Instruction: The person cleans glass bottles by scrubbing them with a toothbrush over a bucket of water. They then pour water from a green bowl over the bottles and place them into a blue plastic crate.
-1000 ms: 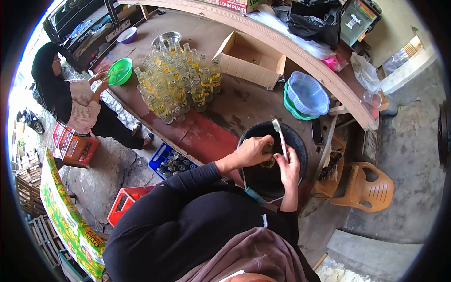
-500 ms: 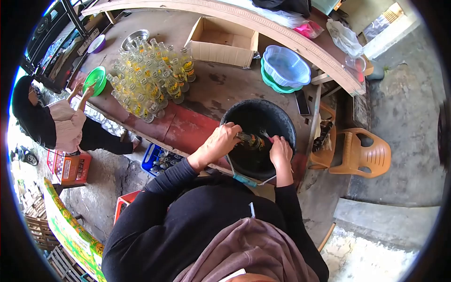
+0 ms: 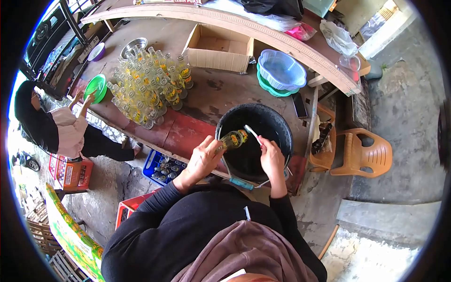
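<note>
My left hand [image 3: 204,157] is wrapped round a glass bottle [image 3: 233,140] with yellow print, tilted over the left part of a black bucket [image 3: 280,123]. In my right hand [image 3: 272,157] is a slim brush [image 3: 252,133], its pale head raised above the bucket, near the bottle but apart from it. The inside of the bucket is dark, and its contents cannot be made out. A blue grip [image 3: 241,183] sits on the bucket's handle at the near side. Many similar glass bottles [image 3: 148,87] stand grouped on the table to the left.
A cardboard box [image 3: 219,60], blue basin [image 3: 282,69] and phone [image 3: 299,105] lie beyond the bucket. At the far left, another person [image 3: 66,127] holds a green basin [image 3: 96,88]. Crates [image 3: 151,165] stand on the floor; an orange chair [image 3: 364,152] is at right.
My left hand has moved down and left with the bottle, which is lifted out of the bucket's depth. My right hand has raised the brush, and its head now shows.
</note>
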Demonstrator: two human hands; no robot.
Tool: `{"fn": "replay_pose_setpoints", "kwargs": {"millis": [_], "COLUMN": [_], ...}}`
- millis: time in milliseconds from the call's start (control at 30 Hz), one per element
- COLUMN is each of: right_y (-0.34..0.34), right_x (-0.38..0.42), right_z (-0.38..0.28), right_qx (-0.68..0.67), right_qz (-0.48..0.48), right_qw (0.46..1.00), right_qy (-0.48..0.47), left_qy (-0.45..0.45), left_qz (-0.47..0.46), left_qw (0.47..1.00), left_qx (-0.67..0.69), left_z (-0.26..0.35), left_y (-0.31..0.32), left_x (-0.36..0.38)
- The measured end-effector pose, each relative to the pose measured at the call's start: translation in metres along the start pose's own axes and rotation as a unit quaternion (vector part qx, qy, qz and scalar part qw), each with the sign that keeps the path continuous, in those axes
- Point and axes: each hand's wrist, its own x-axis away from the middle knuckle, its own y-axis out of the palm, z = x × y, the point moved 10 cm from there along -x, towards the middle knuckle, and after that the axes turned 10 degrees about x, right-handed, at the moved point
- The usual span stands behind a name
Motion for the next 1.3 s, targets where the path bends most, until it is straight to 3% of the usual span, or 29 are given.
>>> {"fn": "replay_pose_setpoints", "kwargs": {"millis": [67, 133, 267, 433, 533, 600, 800, 867, 933, 1000, 1067, 1133, 1300], "right_y": [-0.012, -0.011, 0.01, 0.015, -0.01, -0.017, 0.006, -0.02, -0.011, -0.001, 0.021, 0.031, -0.034], "right_x": [0.011, 0.01, -0.011, -0.01, 0.0, 0.008, -0.014, -0.003, 0.001, -0.007, -0.021, -0.024, 0.024], "right_z": [-0.029, -0.03, 0.03, 0.035, 0.0, -0.028, 0.018, -0.01, -0.026, -0.012, 0.019, 0.032, -0.06], "right_qx": [-0.145, -0.152, 0.041, 0.007, -0.101, -0.183, 0.052, -0.059, -0.146, -0.063, 0.015, 0.067, -0.132], "right_qz": [-0.001, -0.004, -0.012, -0.009, 0.018, 0.024, -0.022, 0.023, -0.021, -0.002, -0.042, -0.056, -0.006], "right_qw": [0.987, 0.986, 0.999, 0.999, 0.995, 0.977, 0.998, 0.996, 0.985, 0.995, 0.999, 0.996, 0.986], "right_qy": [-0.072, -0.07, 0.02, 0.043, -0.016, -0.109, -0.004, -0.069, -0.09, -0.077, -0.022, -0.013, -0.104], "left_qy": [0.016, 0.095, 0.142, 0.159, 0.148, 0.156, 0.185, 0.169, 0.177, 0.181, 0.15, 0.048, 0.018], "left_qz": [-0.01, -0.007, -0.045, -0.07, -0.082, -0.082, -0.088, -0.091, -0.082, -0.06, -0.04, -0.021, 0.019], "left_qw": [1.0, 0.995, 0.987, 0.981, 0.979, 0.978, 0.972, 0.974, 0.975, 0.979, 0.988, 0.999, 0.999], "left_qx": [-0.015, -0.04, -0.062, -0.087, -0.11, -0.113, -0.114, -0.118, -0.106, -0.071, -0.025, 0.016, 0.021], "left_z": [0.005, 0.018, 0.034, 0.042, 0.037, 0.033, 0.035, 0.032, 0.036, 0.039, 0.033, 0.011, -0.008], "left_y": [-0.001, -0.004, -0.007, -0.002, 0.004, 0.008, 0.006, 0.007, 0.005, 0.001, -0.001, -0.002, -0.004], "left_x": [0.005, 0.008, 0.013, 0.015, 0.014, 0.014, 0.011, 0.013, 0.01, 0.006, -0.001, -0.006, -0.022]}}
